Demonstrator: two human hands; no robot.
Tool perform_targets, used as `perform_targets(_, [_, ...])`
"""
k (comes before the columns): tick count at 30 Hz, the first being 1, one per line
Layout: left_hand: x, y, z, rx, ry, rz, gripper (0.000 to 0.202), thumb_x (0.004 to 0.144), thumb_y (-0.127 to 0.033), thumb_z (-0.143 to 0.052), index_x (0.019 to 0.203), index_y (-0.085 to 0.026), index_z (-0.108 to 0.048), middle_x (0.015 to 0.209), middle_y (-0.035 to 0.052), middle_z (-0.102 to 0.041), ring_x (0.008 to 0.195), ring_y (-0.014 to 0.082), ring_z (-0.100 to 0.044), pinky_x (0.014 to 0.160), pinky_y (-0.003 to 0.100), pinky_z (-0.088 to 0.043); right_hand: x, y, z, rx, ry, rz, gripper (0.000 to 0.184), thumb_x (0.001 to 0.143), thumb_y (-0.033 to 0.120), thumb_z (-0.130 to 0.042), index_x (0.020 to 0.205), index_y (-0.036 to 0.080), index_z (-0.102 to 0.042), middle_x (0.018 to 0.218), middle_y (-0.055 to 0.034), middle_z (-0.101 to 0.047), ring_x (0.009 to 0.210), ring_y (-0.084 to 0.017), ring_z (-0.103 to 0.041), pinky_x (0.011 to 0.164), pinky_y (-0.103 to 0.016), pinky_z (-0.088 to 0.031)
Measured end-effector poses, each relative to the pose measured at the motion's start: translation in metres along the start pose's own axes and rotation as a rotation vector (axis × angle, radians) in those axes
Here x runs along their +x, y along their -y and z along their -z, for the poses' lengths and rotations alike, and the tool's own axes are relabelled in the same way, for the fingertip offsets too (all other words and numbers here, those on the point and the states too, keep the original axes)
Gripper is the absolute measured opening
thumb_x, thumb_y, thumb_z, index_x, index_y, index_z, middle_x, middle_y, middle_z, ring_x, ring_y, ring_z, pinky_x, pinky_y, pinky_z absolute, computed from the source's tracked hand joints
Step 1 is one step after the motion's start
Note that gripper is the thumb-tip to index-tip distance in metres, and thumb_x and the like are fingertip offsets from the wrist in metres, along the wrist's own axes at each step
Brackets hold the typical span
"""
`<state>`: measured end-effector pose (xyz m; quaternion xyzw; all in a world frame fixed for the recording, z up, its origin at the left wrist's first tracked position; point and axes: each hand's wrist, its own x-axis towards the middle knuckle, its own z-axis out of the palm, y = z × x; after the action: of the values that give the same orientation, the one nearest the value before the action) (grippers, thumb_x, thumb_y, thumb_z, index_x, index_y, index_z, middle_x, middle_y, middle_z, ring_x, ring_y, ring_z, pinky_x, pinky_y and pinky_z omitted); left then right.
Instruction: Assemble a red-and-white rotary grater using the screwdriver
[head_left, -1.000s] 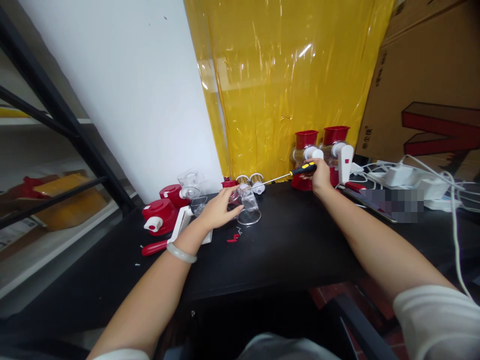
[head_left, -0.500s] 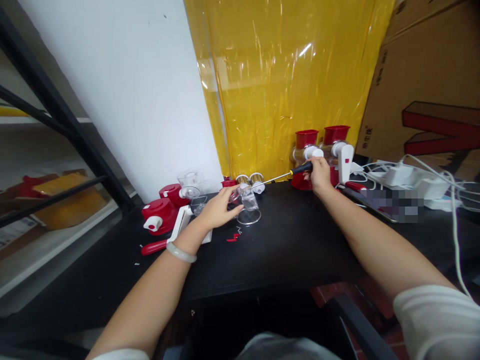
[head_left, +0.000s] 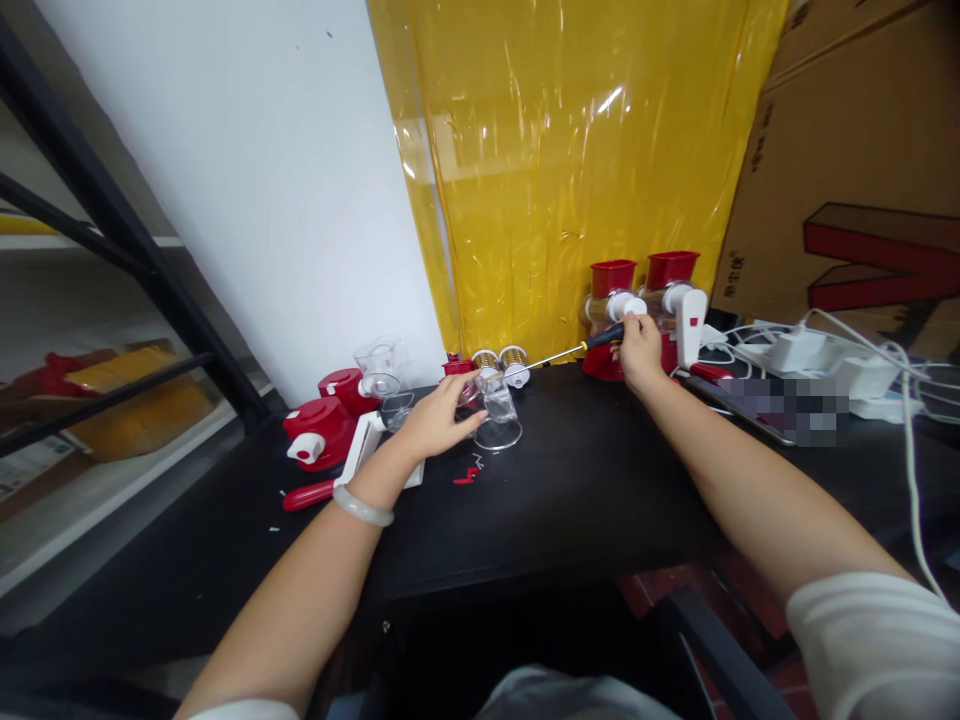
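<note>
My left hand (head_left: 435,418) grips a clear plastic housing (head_left: 496,410) lying on the black table (head_left: 585,490). A pale bangle sits on that wrist. My right hand (head_left: 640,350) is closed round a screwdriver (head_left: 577,348) with a black and yellow handle, its shaft pointing left toward two small metal drums (head_left: 501,362). This hand is right in front of two assembled red and white grinders (head_left: 646,305) at the back of the table.
Red bases (head_left: 324,428), a clear hopper (head_left: 381,366) and a red handle (head_left: 309,494) lie at the left. White adapters and cables (head_left: 825,365) spread at the right. Yellow film, a cardboard box and a black shelf frame surround the table. Small red bits (head_left: 466,475) lie near the housing.
My right hand has drawn the screwdriver slightly right and up, closer to the grinders. The left hand has stayed on the clear housing.
</note>
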<state>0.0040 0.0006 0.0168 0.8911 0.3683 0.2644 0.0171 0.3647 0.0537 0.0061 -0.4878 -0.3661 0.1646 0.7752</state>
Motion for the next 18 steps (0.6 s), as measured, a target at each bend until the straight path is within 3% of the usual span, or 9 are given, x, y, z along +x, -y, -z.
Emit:
perform_targets(5, [0.0001, 0.0005, -0.0003, -0.001, -0.007, -0.004, 0.066, 0.092, -0.046, -0.059, 0.150, -0.026, -0.035, 0.148, 0.0124, -0.050, 0.127, 0.0317, -0.057, 0.105, 0.049, -0.048, 0.0016, -0.0023, 0.0014, 0.032, 0.023, 0.007, 0.033, 0.085, 0.056, -0.056, 0.078, 0.024, -0.051, 0.052, 0.0070, -0.051, 0.038, -0.011, -0.047, 0.033, -0.022, -0.036])
perform_targets(11, [0.0000, 0.0003, 0.0000, -0.009, -0.007, -0.003, 0.066, 0.092, -0.046, -0.060, 0.150, -0.026, -0.036, 0.148, 0.0124, -0.049, 0.127, 0.0321, -0.057, 0.104, 0.049, -0.048, -0.0016, 0.0018, 0.0023, 0.183, 0.065, -0.063, 0.024, 0.086, 0.045, -0.046, 0.084, 0.022, -0.055, 0.067, 0.0024, -0.060, 0.044, -0.011, -0.055, 0.034, -0.021, -0.039])
perform_targets(18, [0.0004, -0.0011, 0.0008, 0.001, 0.000, 0.013, 0.067, 0.091, -0.045, -0.060, 0.150, -0.025, -0.035, 0.147, 0.0123, -0.050, 0.127, 0.0321, -0.056, 0.104, 0.049, -0.048, -0.0035, 0.0053, 0.0018, 0.220, 0.076, -0.035, 0.019, 0.082, 0.040, -0.051, 0.081, 0.022, -0.055, 0.063, 0.0040, -0.058, 0.038, -0.008, -0.049, 0.033, -0.020, -0.039])
